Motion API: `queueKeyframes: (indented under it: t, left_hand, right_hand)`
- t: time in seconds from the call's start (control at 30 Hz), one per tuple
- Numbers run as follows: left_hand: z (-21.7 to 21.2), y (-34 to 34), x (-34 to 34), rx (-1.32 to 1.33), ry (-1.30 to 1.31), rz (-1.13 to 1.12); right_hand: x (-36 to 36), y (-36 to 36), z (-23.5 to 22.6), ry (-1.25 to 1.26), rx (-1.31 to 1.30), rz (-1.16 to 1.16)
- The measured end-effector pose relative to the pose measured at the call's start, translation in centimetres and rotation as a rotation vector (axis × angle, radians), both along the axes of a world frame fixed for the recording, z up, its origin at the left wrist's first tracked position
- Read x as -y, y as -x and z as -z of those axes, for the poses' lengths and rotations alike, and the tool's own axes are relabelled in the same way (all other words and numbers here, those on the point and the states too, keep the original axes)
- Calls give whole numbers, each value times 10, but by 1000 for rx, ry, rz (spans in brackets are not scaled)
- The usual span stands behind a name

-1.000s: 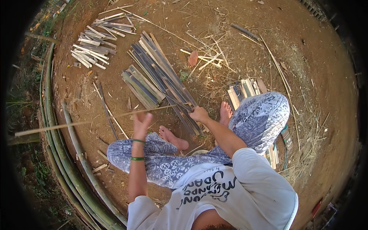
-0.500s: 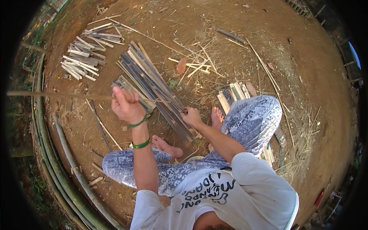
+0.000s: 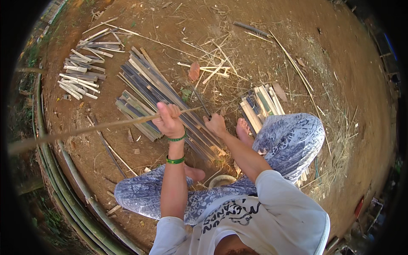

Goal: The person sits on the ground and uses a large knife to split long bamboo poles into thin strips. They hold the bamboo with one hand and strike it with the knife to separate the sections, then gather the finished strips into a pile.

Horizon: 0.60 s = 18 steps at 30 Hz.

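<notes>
1. Left hand (image 3: 168,122) clasps a long bamboo strip (image 3: 119,123), held over dark slats (image 3: 152,86).
2. Right hand (image 3: 216,126) grips a thin dark blade (image 3: 203,103) near the strip's tip; best angled away from the other hand.

Grnd (image 3: 357,85): brown earth. L side: green poles (image 3: 75,209), long, side by side; next to them, grey pole (image 3: 75,172), ×1. Upper L: short sticks (image 3: 87,77), misc. pale & dk., loose pile. Top ctr.-R: dk. stick (image 3: 251,29), ×1. Ctr.: leaf (image 3: 194,71), reddish-brn., ×1, nr. pale splinters (image 3: 214,69). R: straw-col. shavings (image 3: 335,170), scattered. Far R: red obj. (image 3: 359,207), small, type unclear.
</notes>
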<state>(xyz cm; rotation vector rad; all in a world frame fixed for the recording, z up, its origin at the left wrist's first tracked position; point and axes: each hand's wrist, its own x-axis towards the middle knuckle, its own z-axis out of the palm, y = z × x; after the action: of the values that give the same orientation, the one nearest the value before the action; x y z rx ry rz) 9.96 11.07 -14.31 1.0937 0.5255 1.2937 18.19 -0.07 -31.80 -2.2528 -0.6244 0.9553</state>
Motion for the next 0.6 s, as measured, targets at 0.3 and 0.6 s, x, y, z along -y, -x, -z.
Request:
queueKeyframes:
  t: [0.3,0.6]
  left_hand:
    - [-3,-4,-7,59,26,67]
    - [-2,-5,-9,49,-1,74]
  right_hand:
    - [26,-15,32,315,-55,-49]
    - [50,-6,38,376,-84,51]
